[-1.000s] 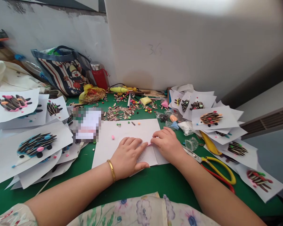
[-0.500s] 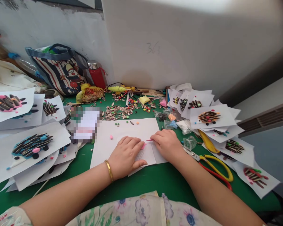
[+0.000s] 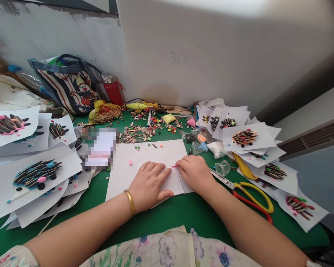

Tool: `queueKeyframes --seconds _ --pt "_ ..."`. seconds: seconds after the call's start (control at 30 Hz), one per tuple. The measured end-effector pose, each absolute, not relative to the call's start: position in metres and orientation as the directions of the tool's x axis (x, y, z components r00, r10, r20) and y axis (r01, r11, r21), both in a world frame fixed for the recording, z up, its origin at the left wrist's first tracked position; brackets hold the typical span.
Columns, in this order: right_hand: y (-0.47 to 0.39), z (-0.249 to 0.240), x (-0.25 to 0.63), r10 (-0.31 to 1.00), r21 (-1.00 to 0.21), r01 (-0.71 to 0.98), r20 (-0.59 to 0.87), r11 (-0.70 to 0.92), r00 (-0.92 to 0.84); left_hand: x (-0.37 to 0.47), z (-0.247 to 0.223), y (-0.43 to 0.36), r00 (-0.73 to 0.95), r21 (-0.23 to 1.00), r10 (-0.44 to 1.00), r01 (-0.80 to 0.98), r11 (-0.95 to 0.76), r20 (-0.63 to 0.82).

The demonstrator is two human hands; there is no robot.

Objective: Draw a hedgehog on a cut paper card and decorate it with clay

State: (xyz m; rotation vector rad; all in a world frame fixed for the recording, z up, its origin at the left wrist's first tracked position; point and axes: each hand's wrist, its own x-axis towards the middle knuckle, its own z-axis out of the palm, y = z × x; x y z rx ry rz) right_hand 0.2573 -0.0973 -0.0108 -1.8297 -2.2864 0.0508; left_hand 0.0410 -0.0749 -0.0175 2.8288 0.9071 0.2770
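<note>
White paper [image 3: 119,174] lies on the green table, with a printed shape partly showing beside my left thumb. My left hand [image 3: 149,185] rests flat on this paper, thumb apart from the fingers, holding nothing. To its right, my right hand [image 3: 195,173] has its fingertips pinched on a thin strip of pink clay [image 3: 173,166], close to my left fingertips. A pink clay ball [image 3: 130,162] sits on the paper to the left. Small green balls [image 3: 137,148], a dark seed and an orange ball [image 3: 161,146] lie near its top edge.
Scissors [image 3: 253,196] lie right of my right hand. Stacks of seed-hedgehog pictures stand left [image 3: 36,178] and right [image 3: 242,138]. Scattered seeds [image 3: 136,134], clay bags [image 3: 217,148], a phone [image 3: 101,148], a red bottle [image 3: 114,92] and a striped bag [image 3: 72,87] are farther back.
My right hand has shifted slightly left, toward my left hand. Less pink shows by my left fingertips. The whole view has moved a little.
</note>
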Motion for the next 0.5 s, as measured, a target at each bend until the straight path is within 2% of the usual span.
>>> queueKeyframes --seconds 0.2,0.4,0.5 --pt "-0.0964 -0.0097 0.26 0.977 -0.151 0.968 0.11 0.199 -0.183 0.0441 -0.0171 -0.0755 0.793 0.2 0.595 0.567 -0.799 0.13" --pt "-0.0957 -0.0095 0.264 0.983 -0.149 0.973 0.08 0.175 -0.164 0.0398 -0.0161 -0.0712 0.777 0.287 0.609 0.553 -0.782 0.162" --pt "-0.0955 -0.0098 0.265 0.985 -0.133 0.976 0.067 0.169 -0.162 0.038 -0.0167 -0.0703 0.784 0.284 0.598 0.542 -0.791 0.168"
